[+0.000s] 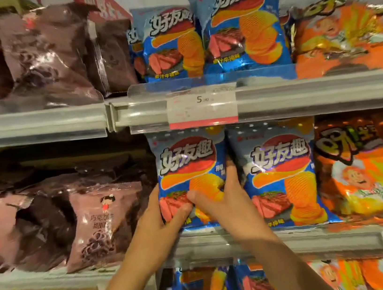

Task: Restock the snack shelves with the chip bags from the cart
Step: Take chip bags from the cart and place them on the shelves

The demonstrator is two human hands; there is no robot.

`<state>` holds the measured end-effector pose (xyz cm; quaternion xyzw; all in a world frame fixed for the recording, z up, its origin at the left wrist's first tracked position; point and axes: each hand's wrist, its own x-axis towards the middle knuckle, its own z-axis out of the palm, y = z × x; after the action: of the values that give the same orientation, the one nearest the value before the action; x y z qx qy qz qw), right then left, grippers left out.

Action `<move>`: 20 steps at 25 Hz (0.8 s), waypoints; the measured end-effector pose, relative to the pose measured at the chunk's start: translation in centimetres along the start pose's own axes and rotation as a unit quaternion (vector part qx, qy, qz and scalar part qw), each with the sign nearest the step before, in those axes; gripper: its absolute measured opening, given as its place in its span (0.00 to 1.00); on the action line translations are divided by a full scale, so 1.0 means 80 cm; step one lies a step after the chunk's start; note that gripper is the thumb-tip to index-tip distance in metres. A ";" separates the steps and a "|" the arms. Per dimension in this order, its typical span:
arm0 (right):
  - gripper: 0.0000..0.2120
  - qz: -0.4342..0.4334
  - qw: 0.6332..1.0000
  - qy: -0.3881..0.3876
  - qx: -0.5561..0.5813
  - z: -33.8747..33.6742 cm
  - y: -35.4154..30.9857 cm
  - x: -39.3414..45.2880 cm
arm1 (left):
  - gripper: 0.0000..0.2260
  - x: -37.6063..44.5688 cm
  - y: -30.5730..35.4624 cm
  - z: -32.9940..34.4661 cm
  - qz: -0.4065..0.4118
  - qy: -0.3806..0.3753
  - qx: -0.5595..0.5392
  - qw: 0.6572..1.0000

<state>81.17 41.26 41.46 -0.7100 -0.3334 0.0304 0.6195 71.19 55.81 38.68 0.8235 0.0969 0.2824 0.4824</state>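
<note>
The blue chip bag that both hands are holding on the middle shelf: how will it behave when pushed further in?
The blue chip bag looks puffed, so probably light and squashy. Its glossy film may slip under the left hand and right hand. The chips inside likely break if pressed hard.

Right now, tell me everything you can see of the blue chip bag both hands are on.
The blue chip bag is a glossy, puffed foil-look packet printed with a red and orange logo, white characters, ridged chips and sliced meat. It stands upright on the middle shelf, facing out, its top just under the price tag on the rail above. The left hand grips its lower left edge, thumb across the front; the right hand holds its right edge, beside an identical bag. Brown bags sit to its left.
</note>
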 end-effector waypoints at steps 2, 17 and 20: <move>0.39 -0.004 0.999 0.039 0.003 0.002 -0.004 -0.005 | 0.25 0.004 -0.010 -0.009 -0.008 -0.030 -0.013 0.999; 0.26 -0.174 0.845 0.063 -0.501 0.025 -0.051 -0.013 | 0.33 -0.043 -0.010 0.022 0.278 0.048 0.239 0.929; 0.26 -0.151 0.871 -0.006 -0.468 0.014 -0.053 -0.010 | 0.32 -0.050 -0.024 0.032 0.250 0.008 0.274 0.929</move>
<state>78.17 41.81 44.75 -0.8577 -0.4153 -0.2186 0.2100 69.54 53.20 34.61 0.9188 -0.0347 0.3631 0.1512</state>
